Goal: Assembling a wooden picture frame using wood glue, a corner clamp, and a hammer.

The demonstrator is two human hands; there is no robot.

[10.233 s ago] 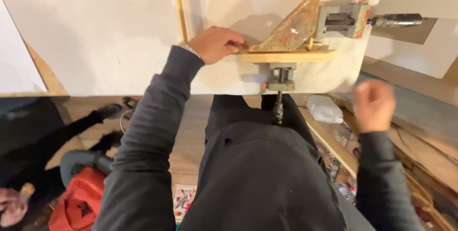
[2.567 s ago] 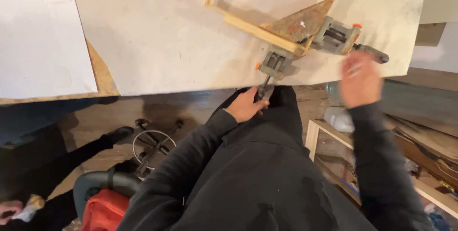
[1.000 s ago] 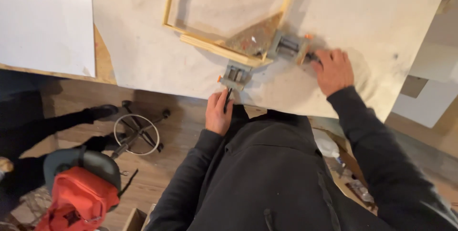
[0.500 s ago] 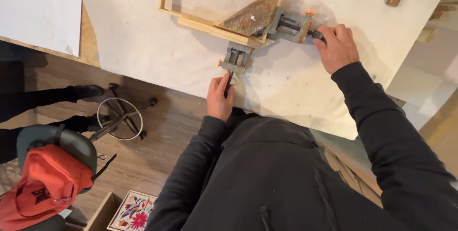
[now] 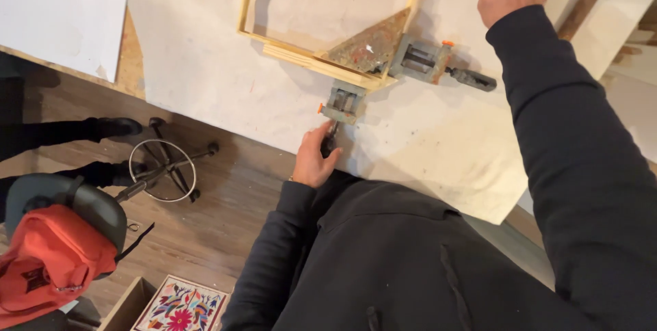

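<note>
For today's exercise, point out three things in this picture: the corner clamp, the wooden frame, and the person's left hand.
corner clamp [image 5: 373, 50], head view: on its triangular plate.
wooden frame [image 5: 311, 64], head view: on the near rail, left of the clamp.
left hand [image 5: 315, 156], head view: on the back of the hand, at the clamp's near handle.

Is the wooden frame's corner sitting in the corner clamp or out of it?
In: pale wooden frame meets at the grey metal corner clamp; left hand grips its near handle.
</note>
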